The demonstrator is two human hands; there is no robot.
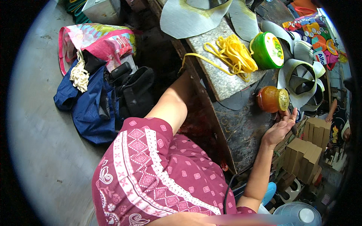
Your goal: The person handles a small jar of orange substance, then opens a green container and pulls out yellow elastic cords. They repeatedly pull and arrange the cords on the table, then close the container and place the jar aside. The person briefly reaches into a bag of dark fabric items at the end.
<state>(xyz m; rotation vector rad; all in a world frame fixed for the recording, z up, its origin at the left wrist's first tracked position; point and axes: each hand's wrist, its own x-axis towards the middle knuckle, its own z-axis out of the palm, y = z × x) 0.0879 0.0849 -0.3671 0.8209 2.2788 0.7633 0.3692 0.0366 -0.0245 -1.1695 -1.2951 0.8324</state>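
My right hand is palm up at the right side of the dark worktable, just below a jar of amber, glue-like stuff. Its fingers are partly curled, and a dark rounded tip pokes out beside them; what it belongs to is hidden. My left forearm reaches to the table's left edge, where the hand is out of sight. A yellow strip runs from a tangled yellow heap on a stone slab over that edge. Beside the heap stands a green round tub.
Grey curved cut pieces lie at the table's far end, with grey loops at its right. Cardboard boxes and a fan stand lower right. Bags, one blue, lie on the floor at left. Another person's arm shows far right.
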